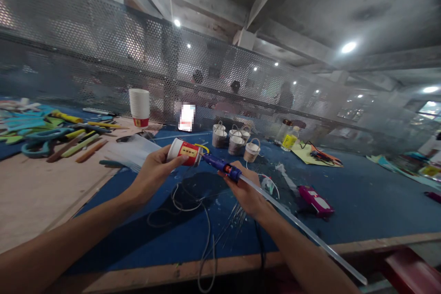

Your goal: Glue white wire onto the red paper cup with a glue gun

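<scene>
My left hand (156, 165) is wrapped round a paper cup (186, 152) with a red and yellow label, tipped on its side. A yellow strip (202, 148) curves at the cup's base end. My right hand (246, 188) grips a blue glue gun (218, 164), its nozzle at or very close to the cup's base. Out of the gun's back runs a long clear glue stick (303, 227), over my right forearm. Beneath the hands, a thin pale cord (208, 220) loops across the blue table cover and over the front edge.
Several small handled buckets (236, 144) stand behind my right hand. A stack of paper cups (139, 105) and a lit phone (186, 117) are at the back. Scissors (37, 142) and pens lie left. A magenta device (316, 201) and yellow-labelled bottle (290, 139) sit right.
</scene>
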`<state>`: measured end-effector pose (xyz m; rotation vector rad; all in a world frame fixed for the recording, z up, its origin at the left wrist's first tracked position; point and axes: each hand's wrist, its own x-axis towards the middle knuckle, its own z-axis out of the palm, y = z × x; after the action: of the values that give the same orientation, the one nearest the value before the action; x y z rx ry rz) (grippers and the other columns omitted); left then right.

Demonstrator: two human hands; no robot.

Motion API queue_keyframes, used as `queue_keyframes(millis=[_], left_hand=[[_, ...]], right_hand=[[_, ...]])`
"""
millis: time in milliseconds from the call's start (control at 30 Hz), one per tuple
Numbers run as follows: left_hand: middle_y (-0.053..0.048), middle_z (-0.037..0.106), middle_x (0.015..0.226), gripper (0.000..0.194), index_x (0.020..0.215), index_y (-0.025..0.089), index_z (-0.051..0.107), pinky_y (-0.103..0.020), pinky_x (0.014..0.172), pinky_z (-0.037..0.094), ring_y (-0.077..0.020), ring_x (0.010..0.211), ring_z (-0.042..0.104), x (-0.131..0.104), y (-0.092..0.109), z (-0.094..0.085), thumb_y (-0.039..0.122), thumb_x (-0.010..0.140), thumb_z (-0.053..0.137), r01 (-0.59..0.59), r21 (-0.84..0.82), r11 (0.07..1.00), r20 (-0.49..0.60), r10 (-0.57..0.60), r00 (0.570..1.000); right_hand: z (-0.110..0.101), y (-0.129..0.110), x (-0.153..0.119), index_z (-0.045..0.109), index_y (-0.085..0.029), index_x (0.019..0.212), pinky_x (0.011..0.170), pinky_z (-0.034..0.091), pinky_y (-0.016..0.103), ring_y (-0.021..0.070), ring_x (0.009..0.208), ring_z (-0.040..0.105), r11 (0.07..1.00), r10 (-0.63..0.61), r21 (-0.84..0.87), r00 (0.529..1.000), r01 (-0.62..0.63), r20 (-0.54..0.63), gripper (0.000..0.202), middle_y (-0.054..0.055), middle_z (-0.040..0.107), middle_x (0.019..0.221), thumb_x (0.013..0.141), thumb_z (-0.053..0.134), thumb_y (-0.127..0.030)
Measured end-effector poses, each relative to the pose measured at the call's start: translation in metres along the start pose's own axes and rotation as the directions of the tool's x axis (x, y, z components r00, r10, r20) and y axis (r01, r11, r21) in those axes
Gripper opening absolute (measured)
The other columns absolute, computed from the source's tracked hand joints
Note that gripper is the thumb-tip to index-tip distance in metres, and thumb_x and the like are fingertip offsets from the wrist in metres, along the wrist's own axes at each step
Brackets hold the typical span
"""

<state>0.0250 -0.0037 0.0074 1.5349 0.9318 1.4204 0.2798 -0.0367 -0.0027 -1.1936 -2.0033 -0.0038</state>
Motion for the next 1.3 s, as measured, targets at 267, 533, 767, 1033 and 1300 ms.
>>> queue_keyframes(millis=[267, 533, 767, 1033, 1300], left_hand=[[-0.003, 0.075, 0.091, 0.021, 0.095, 0.024, 0.073, -0.033, 0.078, 0.049, -0.0233, 0.084, 0.066, -0.001, 0.002, 0.001, 0.039, 0.081, 0.073, -0.006, 0.002, 1.000, 0.006, 0.006, 1.000], [-0.004, 0.076, 0.090, 0.022, 0.094, 0.023, 0.074, -0.033, 0.077, 0.051, -0.0240, 0.084, 0.067, -0.001, 0.003, 0.002, 0.040, 0.080, 0.074, -0.014, 0.015, 1.000, -0.005, 0.014, 1.000], [-0.003, 0.076, 0.089, 0.021, 0.095, 0.024, 0.074, -0.032, 0.075, 0.049, -0.0228, 0.082, 0.066, -0.002, 0.003, 0.002, 0.039, 0.080, 0.074, -0.007, 0.007, 1.000, -0.001, 0.007, 1.000], [-0.003, 0.075, 0.090, 0.021, 0.096, 0.024, 0.073, -0.031, 0.075, 0.048, -0.0223, 0.082, 0.065, 0.000, 0.000, 0.000, 0.039, 0.082, 0.072, -0.027, 0.021, 0.999, -0.008, 0.027, 1.000], [-0.005, 0.076, 0.097, 0.030, 0.102, 0.021, 0.073, -0.032, 0.080, 0.049, -0.0216, 0.087, 0.067, 0.006, -0.003, -0.005, 0.042, 0.080, 0.074, 0.050, -0.054, 0.997, -0.065, -0.053, 0.996]], right_hand=[[0.001, 0.002, 0.000, 0.058, -0.021, 0.093, 0.059, 0.034, 0.023, 0.0138, 0.061, 0.055, 1.000, -0.016, -0.022, 1.000, 0.016, -0.009, 0.023, -0.002, 0.063, 0.075, 0.096, 0.054, -0.044], [0.002, 0.003, 0.002, 0.058, -0.022, 0.093, 0.059, 0.035, 0.023, 0.0148, 0.062, 0.057, 0.998, -0.016, -0.069, 0.999, 0.014, -0.028, 0.026, -0.001, 0.062, 0.074, 0.096, 0.052, -0.046], [0.001, 0.001, 0.002, 0.059, -0.021, 0.092, 0.058, 0.034, 0.023, 0.0148, 0.061, 0.057, 0.998, -0.003, -0.062, 1.000, 0.002, -0.027, 0.025, -0.001, 0.063, 0.074, 0.096, 0.053, -0.046], [-0.001, 0.000, 0.000, 0.059, -0.022, 0.093, 0.058, 0.036, 0.023, 0.0142, 0.061, 0.056, 0.999, -0.008, -0.031, 1.000, 0.008, -0.001, 0.023, -0.001, 0.063, 0.075, 0.095, 0.053, -0.045], [0.010, 0.002, 0.007, 0.061, -0.021, 0.082, 0.055, 0.041, 0.026, 0.0153, 0.055, 0.054, 0.954, 0.176, 0.241, 0.984, -0.177, 0.027, 0.032, -0.001, 0.059, 0.062, 0.088, 0.060, -0.052]])
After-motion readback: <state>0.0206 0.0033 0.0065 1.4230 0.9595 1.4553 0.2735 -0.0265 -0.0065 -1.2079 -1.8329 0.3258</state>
